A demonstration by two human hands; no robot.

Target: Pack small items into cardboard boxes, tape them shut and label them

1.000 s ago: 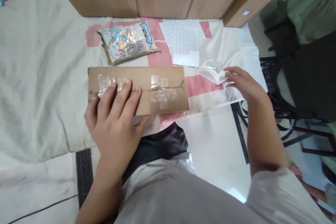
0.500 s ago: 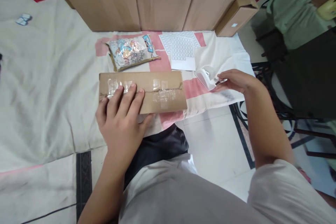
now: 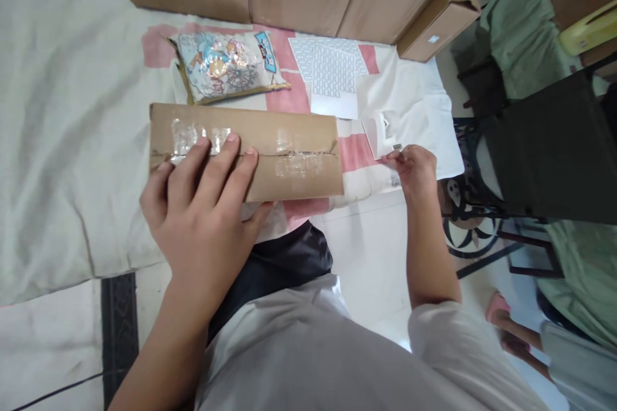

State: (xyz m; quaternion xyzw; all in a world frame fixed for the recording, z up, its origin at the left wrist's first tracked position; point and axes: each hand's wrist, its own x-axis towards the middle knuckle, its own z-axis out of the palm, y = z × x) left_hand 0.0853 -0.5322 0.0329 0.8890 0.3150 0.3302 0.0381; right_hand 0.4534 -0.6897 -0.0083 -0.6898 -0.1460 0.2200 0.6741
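Resting with its fingers spread open, the left hand (image 3: 200, 225) covered part of a taped cardboard box (image 3: 289, 135) by the near edge of the cloth-covered surface (image 3: 412, 87), while the right hand (image 3: 417, 170), fingers bunched, met a white curved object (image 3: 372, 131) toward the near right corner, its hold impossible to tell.

Plain pale-grey shirt (image 3: 284, 340), soft folds near hem. Short right sleeve (image 3: 467, 347), same pale cloth, ending near elbow. Black lower garment (image 3: 299, 253), smooth, slight sheen. Left hand (image 3: 202, 212), right hand (image 3: 415, 166) and forearms (image 3: 430, 250) bare.
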